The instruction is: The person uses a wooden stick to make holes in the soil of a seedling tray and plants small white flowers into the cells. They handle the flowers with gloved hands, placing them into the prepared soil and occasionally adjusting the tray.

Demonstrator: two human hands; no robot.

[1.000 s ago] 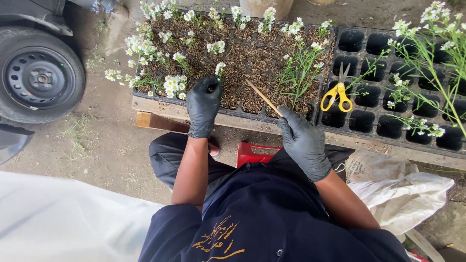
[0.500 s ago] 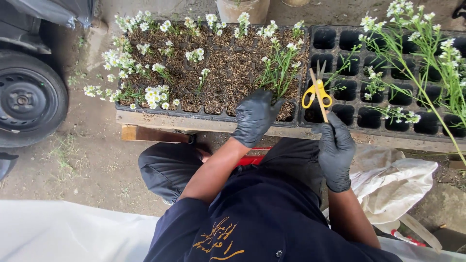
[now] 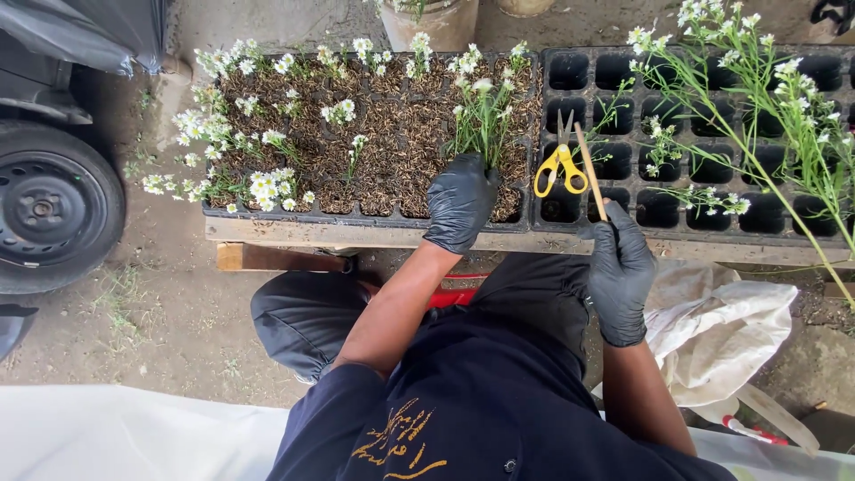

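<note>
The thin tan wooden stick [image 3: 590, 169] stands nearly upright in the right hand [image 3: 619, 267], its long axis leaning far and slightly left, tip beside the yellow-handled scissors [image 3: 561, 165] on the empty black cell tray [image 3: 712, 67]. Fingers wrap its lower end. The left hand [image 3: 460, 200] seems closed around the base of a white-flowered seedling [image 3: 481, 120] in the soil-filled tray [image 3: 267, 212].

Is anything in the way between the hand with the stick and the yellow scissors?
Nothing visible is. The right hand holds a thin wooden stick upright just right of the yellow scissors, which lie on the black empty cell tray. Only empty cells sit between them. The left hand is busy at the green seedlings.
</note>
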